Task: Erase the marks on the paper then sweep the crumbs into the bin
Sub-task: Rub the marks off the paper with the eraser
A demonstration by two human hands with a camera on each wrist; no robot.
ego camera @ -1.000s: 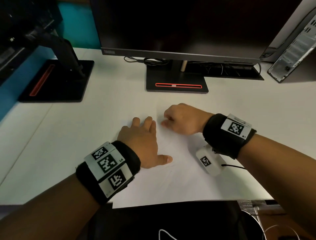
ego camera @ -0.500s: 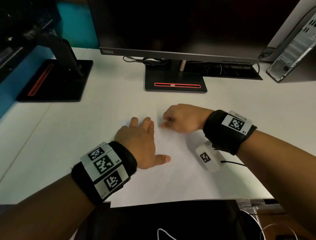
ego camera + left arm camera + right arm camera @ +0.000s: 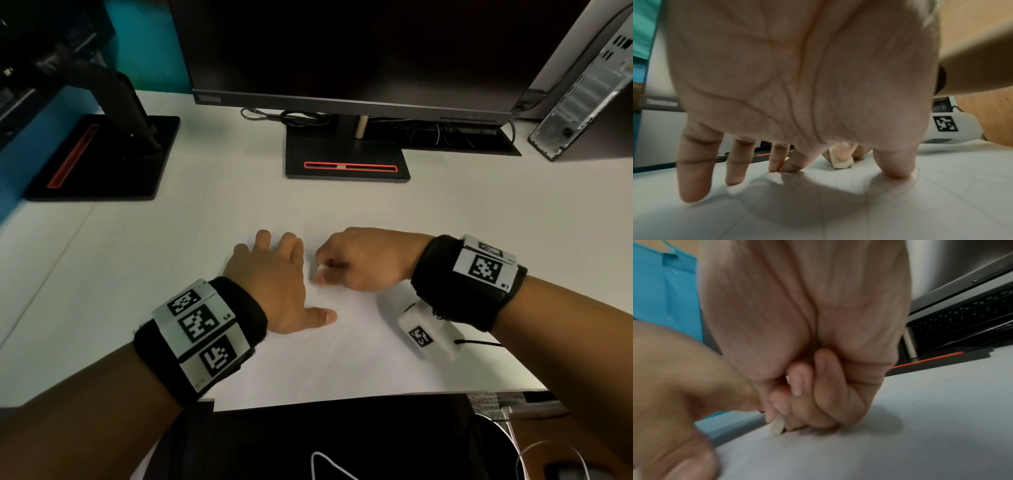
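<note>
On the paper (image 3: pixel 342 359): sheet was pinned by flat left hand (image 3: pixel 270 277).
Right hand (image 3: pixel 363 262): eraser (image 3: pixel 841 163) pinched, shifted slightly; erasing judged unfinished.

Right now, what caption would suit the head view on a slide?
Left hand presses the paper flat while the right hand rubs it with a white eraser.
</note>
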